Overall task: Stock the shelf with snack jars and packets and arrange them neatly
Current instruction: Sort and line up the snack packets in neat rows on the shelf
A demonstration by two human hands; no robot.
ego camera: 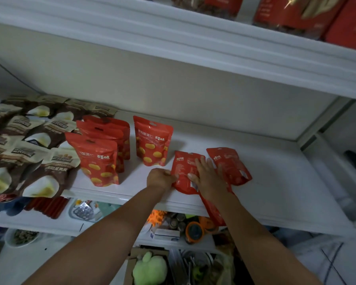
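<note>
Head view: white middle shelf (265, 182) fills the picture, two bare arms reaching in over its front lip.
Brown packets (25, 145): heaped across the shelf's left end, overlapping, some poking past the lip.
Standing red packets (100, 159): clustered upright left of mid-shelf, fronts out.
Lone red packet (152, 140): upright at mid-shelf, fronts out.
Far packet (230, 165): back side showing, right of mid-shelf.
Handled packet (182, 171): back side showing, close to the shelf's lip, under both hands.
Right hand (206, 175): flat on the handled packet, fingers straight and spread, pressing.
Left hand (160, 177): fingers curled, nipping the handled packet's left edge.
</note>
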